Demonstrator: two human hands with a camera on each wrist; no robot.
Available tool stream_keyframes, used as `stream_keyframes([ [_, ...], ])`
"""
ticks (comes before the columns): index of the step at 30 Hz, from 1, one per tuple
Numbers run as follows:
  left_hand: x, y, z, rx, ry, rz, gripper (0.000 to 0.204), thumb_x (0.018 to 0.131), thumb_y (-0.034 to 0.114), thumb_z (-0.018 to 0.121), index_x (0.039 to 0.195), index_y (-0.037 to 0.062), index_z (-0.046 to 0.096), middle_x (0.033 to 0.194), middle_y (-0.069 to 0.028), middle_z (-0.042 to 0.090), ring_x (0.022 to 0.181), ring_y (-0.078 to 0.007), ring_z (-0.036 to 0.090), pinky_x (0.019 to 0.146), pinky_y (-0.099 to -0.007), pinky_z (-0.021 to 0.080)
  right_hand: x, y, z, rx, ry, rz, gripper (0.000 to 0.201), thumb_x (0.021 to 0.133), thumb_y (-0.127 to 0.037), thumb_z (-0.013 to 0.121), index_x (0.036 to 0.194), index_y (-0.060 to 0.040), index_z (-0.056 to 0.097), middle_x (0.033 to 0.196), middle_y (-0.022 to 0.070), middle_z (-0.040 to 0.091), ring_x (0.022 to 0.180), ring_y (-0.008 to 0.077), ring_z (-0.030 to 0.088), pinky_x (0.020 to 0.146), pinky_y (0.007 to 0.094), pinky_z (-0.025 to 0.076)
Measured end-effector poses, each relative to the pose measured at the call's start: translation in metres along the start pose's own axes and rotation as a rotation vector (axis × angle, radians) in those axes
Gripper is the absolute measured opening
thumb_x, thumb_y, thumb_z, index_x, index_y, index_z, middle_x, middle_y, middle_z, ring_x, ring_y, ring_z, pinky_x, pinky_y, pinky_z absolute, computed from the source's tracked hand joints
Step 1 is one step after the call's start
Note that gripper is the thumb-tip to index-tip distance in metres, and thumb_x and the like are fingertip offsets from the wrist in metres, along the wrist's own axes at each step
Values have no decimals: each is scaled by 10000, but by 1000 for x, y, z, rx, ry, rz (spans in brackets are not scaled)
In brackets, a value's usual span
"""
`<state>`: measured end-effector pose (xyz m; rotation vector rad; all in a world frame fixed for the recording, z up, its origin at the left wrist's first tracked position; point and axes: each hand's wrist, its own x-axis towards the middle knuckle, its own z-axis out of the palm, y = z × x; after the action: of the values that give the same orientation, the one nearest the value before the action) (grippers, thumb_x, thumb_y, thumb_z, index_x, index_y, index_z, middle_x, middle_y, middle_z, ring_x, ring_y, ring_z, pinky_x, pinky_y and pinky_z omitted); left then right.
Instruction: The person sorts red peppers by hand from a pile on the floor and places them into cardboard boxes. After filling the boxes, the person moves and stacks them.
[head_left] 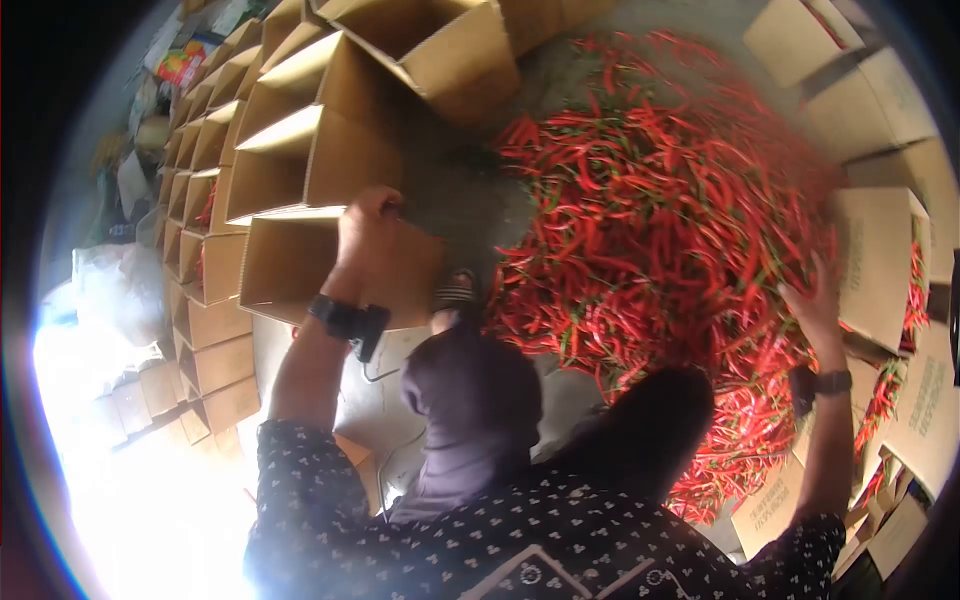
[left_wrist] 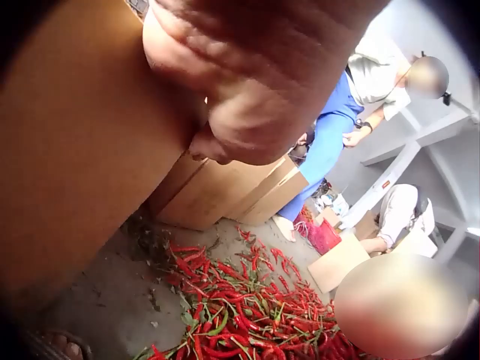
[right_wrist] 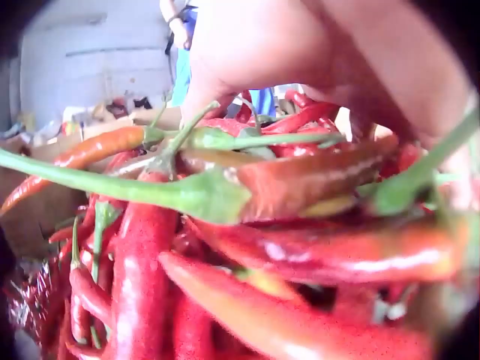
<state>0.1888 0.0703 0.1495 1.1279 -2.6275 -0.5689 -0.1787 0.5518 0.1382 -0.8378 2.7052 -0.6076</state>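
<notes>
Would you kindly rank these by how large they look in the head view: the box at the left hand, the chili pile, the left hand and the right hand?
1. Chili pile
2. Box at the left hand
3. Left hand and right hand: too alike to rank

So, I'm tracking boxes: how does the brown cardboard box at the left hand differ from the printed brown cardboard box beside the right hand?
The left hand grips the left box; no hand grips the printed box. Red chillies show in the printed box, but none show in the left box. Both are open brown cardboard.
</notes>
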Motion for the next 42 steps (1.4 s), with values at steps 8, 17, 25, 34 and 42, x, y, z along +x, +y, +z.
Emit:
stream_keyframes([
  [8, 13, 90, 27, 21, 103, 254, 89, 760, 26, 559, 801, 62, 629, 812, -124, 624, 771, -308, 614, 693, -372, 491, 1, 2, 2, 103, 54, -10, 786, 708, -415, 713, 1288, 25, 417, 1338, 216, 401, 1265, 318, 374, 1043, 374, 292],
  [17, -12, 121, 26, 52, -191, 932, 151, 700, -17, 517, 822, 52, 575, 791, -99, 540, 679, -298, 570, 610, -394, 477, -15, 7, 8, 209, 50, 64, 727, 730, -419, 705, 1272, -5, 455, 1205, 152, 528, 1023, 217, 553, 887, 321, 422],
  [25, -40, 102, 10, 149, -2, 602, 483, 711, 160, 694, 1152, 126, 499, 1130, -68, 484, 832, -265, 611, 688, -382, 505, -16, 1, 10, 247, 75, 122, 704, 749, -414, 692, 1289, -31, 453, 1223, 131, 499, 1038, 202, 523, 909, 317, 401],
  [34, -13, 41, -24, 546, -544, 1109, 235, 739, 142, 666, 911, 71, 524, 931, -92, 549, 733, -294, 591, 638, -394, 490, -13, 5, 1, 216, -48, 213, 825, 753, -503, 651, 1361, -32, 355, 1245, 150, 507, 1120, 250, 502, 967, 341, 360],
  [42, -54, 48, -16, 47, -623, 909, 206, 735, 116, 660, 817, 58, 481, 854, -101, 529, 748, -317, 586, 606, -408, 482, -39, -40, -1, 272, -24, 177, 761, 753, -415, 697, 1335, -37, 385, 1241, 127, 514, 1134, 211, 487, 970, 322, 356],
])
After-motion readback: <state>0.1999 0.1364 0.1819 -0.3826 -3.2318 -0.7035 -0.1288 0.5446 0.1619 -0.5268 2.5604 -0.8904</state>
